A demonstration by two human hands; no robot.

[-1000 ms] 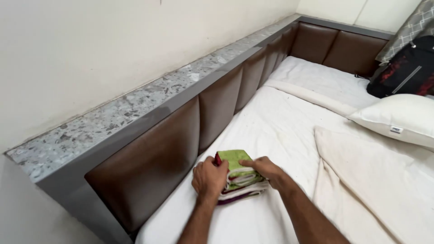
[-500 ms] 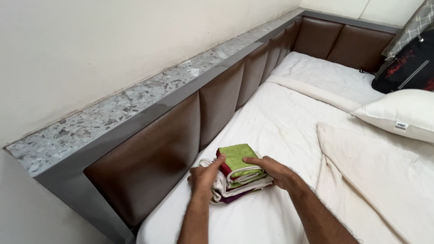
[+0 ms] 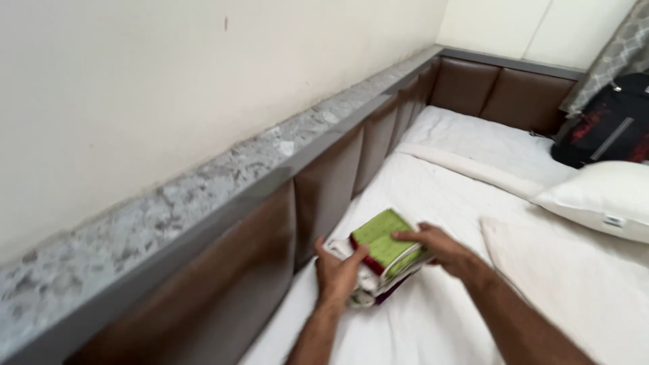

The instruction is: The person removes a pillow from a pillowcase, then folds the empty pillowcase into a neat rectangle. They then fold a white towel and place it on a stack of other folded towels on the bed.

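A small stack of folded clothes [image 3: 380,236], green on top with white and dark red layers beneath, is raised just above the white bedsheet [image 3: 433,311] beside the brown padded headboard [image 3: 324,196]. My left hand [image 3: 338,270] grips the stack's near left side, thumb on top. My right hand [image 3: 436,247] holds its right edge, fingers spread over the green cloth.
A speckled stone ledge [image 3: 203,189] runs along the wall above the headboard. A white pillow [image 3: 602,199] lies at the right, a black and red backpack [image 3: 608,128] behind it. A cream blanket [image 3: 554,270] is spread at right.
Both hands have closed around the stack and lifted it slightly, moving it a little nearer the headboard. The camera has swung left toward the wall.
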